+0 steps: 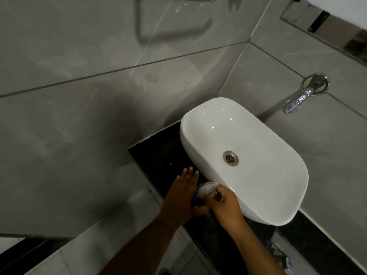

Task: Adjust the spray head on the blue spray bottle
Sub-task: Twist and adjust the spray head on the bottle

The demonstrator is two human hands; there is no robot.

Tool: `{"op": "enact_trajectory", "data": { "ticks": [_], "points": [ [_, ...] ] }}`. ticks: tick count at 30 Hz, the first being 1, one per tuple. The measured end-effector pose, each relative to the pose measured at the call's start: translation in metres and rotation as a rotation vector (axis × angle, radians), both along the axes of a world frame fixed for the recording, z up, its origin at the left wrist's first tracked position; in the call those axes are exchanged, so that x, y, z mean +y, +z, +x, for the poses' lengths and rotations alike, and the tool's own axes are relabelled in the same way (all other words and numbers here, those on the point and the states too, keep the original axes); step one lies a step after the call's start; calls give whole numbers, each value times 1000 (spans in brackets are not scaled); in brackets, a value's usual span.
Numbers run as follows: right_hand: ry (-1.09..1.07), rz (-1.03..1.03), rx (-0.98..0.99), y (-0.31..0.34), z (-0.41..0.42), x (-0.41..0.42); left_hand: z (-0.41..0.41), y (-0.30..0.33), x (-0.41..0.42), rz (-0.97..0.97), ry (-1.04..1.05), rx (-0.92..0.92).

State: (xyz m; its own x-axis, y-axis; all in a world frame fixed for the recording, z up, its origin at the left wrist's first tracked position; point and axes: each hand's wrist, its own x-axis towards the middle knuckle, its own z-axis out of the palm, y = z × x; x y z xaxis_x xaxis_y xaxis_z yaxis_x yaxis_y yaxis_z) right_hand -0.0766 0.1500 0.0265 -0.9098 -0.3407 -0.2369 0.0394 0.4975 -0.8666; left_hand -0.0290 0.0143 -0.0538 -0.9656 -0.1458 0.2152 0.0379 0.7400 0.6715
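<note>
The blue spray bottle [195,198] stands on the black counter [158,153] beside the white basin, mostly hidden between my hands. Its pale spray head [207,187] shows at the top. My left hand [183,193] presses flat against the bottle's left side, fingers straight and stretched forward, thumb curled under the bottle's near side. My right hand [223,203] is closed around the spray head from the right, fingers curled on it. Only a thin blue strip of the bottle body is visible.
A white oval basin [200,118] with a metal drain [230,158] fills the counter's right part. A chrome tap [297,101] juts from the grey tiled wall at the right. Grey wall tiles rise to the left, and a blurred packet [282,257] lies at lower right.
</note>
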Motion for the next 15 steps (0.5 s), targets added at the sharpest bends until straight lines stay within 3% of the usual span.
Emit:
{"op": "enact_trajectory", "data": {
  "ticks": [15],
  "points": [
    [-50,-96,-81,-1,4,0,-2,-2,1,42,-2,-38]
  ]
}}
